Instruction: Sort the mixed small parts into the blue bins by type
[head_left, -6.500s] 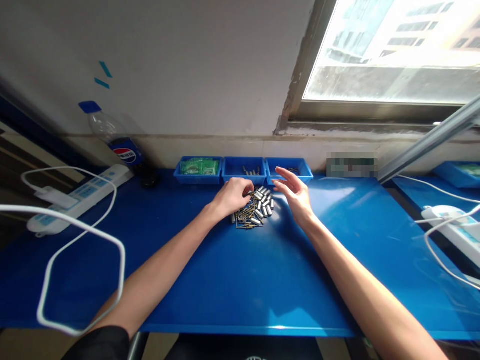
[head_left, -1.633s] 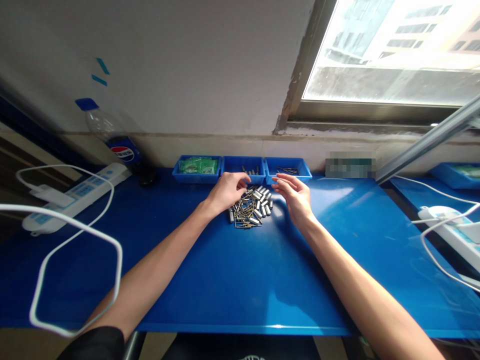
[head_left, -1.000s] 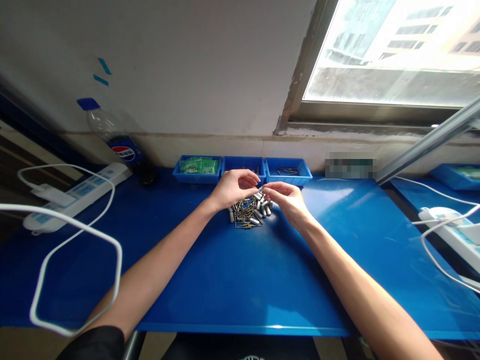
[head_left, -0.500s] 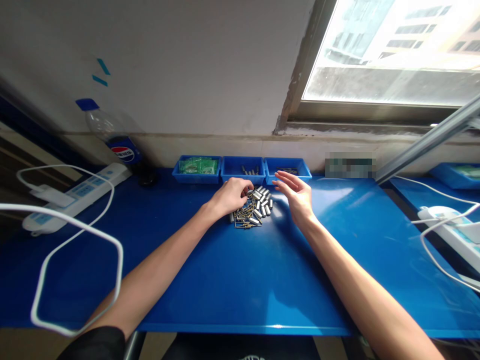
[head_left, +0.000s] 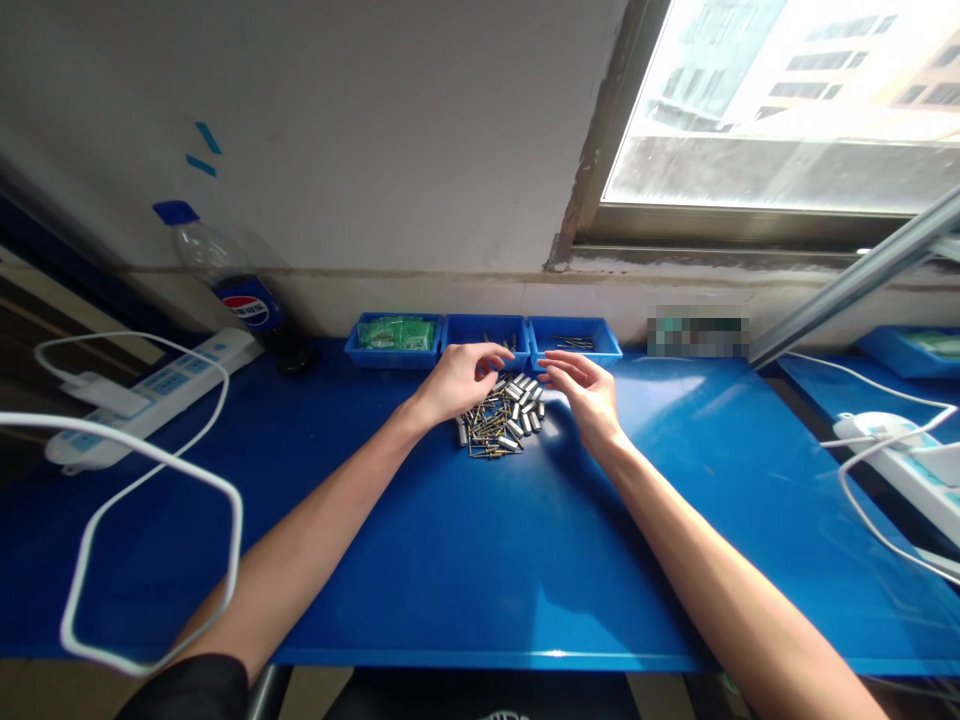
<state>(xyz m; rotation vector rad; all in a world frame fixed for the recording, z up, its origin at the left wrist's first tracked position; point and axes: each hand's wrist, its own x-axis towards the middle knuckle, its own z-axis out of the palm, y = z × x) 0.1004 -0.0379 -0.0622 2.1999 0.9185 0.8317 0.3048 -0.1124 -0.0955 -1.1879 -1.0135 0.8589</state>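
A pile of small metal parts (head_left: 501, 428) lies on the blue table (head_left: 480, 560), with short silver cylinders mostly on its right and thin brass-and-steel pins on its left. My left hand (head_left: 463, 382) hovers at the pile's upper left, fingers stretched over the front of the middle blue bin (head_left: 486, 326) and thumb apart. On the other side, my right hand (head_left: 586, 388) is held at the pile's right edge, its fingers loosely spread and nothing visible in them. Several dark cylinders in the middle bin are partly hidden by my left fingers. Thin pins lie in the right blue bin (head_left: 576, 340).
The left blue bin (head_left: 394, 345) holds green packets. A cola bottle (head_left: 247, 295) stands by the wall, near a white power strip (head_left: 161, 395). A white cable (head_left: 238, 510) loops over my left forearm. At the right are another power strip (head_left: 900, 470) and a metal pole (head_left: 847, 280).
My left hand has lifted from the pile and its fingers have straightened toward the middle bin. My right hand has shifted slightly left, closer to the pile.
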